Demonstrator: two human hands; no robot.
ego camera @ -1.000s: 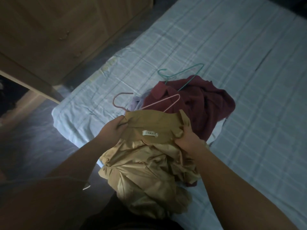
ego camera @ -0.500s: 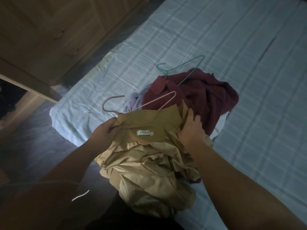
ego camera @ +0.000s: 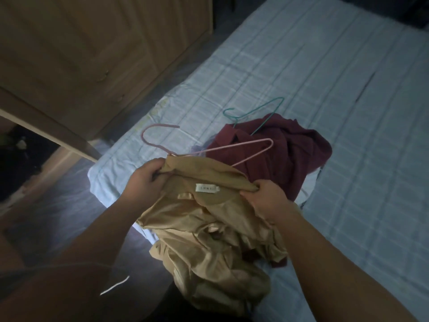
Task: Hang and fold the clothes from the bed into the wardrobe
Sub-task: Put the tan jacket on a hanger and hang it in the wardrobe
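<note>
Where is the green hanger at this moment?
In the head view, the green hanger lies on the bed, slightly right of centre, its lower end on the dark red shirt.

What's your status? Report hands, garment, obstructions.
Left hand, right hand grip tan garment collar. Pink hanger partly inside it. Maroon garment, teal hanger behind on bed.

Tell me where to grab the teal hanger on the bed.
Grip the teal hanger at its neck below the hook, from above on the wardrobe side: that end lies bare on the sheet, while the rest runs under the maroon garment.
</note>
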